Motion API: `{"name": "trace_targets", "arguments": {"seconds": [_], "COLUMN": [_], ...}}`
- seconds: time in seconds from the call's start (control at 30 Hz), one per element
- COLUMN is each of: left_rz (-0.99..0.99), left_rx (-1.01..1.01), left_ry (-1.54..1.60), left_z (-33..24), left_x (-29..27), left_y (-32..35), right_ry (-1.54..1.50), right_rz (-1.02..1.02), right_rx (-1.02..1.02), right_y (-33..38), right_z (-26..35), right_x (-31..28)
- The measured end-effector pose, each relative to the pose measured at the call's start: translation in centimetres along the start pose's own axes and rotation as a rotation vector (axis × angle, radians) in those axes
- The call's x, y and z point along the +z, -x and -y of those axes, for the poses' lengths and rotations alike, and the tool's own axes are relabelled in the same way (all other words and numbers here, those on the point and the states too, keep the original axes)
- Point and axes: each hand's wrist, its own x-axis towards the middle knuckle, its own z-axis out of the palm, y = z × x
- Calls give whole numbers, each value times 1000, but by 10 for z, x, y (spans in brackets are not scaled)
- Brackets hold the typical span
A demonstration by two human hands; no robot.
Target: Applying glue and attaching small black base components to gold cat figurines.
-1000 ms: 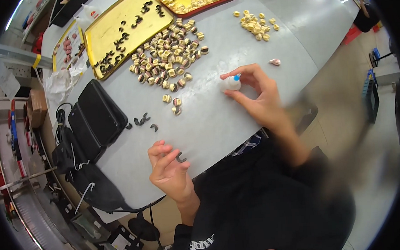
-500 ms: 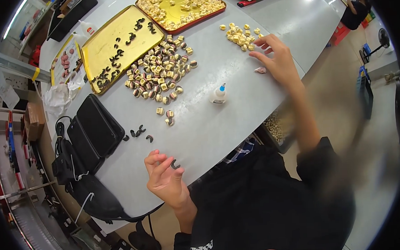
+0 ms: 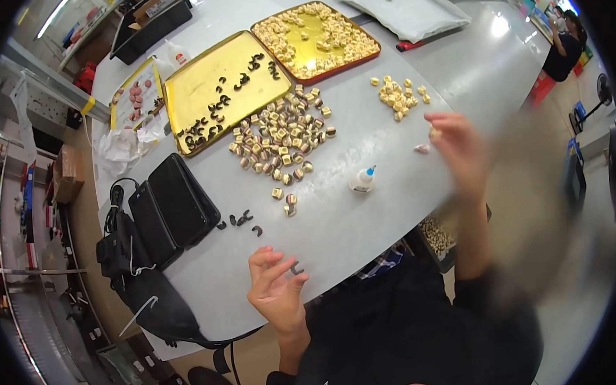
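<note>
Near the table's front edge, my left hand [image 3: 279, 302] pinches a small black C-shaped piece [image 3: 296, 268] between thumb and finger. My right hand [image 3: 463, 158], slightly blurred, is raised at the right with a small cream-coloured piece [image 3: 435, 134] at its closed fingertips. Just beyond it lies a loose pile of similar cream pieces [image 3: 399, 100]. A small pinkish lump [image 3: 423, 148] rests beside the right hand. Between the hands stands a white squeeze bottle [image 3: 362, 181] with a blue tip. Several loose black C-shaped pieces [image 3: 241, 218] lie beyond my left hand.
A heap of cream-and-dark striped pieces [image 3: 282, 137] covers the middle. Behind it sit a gold tray [image 3: 208, 76] with black pieces and a red-rimmed tray [image 3: 326, 73] of cream pieces. A black open case [image 3: 183, 199] lies left. Another person [image 3: 565, 50] is at far right.
My right hand has moved from the edge of the cream pile back toward me, now with a cream piece in its fingertips. The left hand keeps its black piece. The whole view has shifted.
</note>
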Motion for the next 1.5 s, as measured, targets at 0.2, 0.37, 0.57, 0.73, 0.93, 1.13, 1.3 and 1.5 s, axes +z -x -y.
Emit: {"name": "trace_targets", "arguments": {"seconds": [0.2,0.37,0.57,0.73,0.93,1.13,1.3,1.5], "left_rz": [-8,62,102,137,161,206,189,43], "left_rx": [-41,20,28,29,32,88,177,156], "left_ry": [-7,-58,-58,-35,-37,-121,-290,-140], "left_z": [-4,-3,-2,0,0,1,-1,1], "left_x": [-4,0,-2,-2,-3,-5,-2,1], "left_y": [4,-4,-5,-4,-2,-6,-6,1], "right_ry": [-235,-480,-569,-690,-721,-724,-744,-826], "right_rz": [265,484,561,592,736,811,816,584], "right_rx": [-114,321,657,935,978,988,919,624], "right_y": [29,66,72,70,66,59,63,74], "right_z": [26,38,35,32,31,34,36,27], "right_x": [19,73,100,101,101,101,101,105]}}
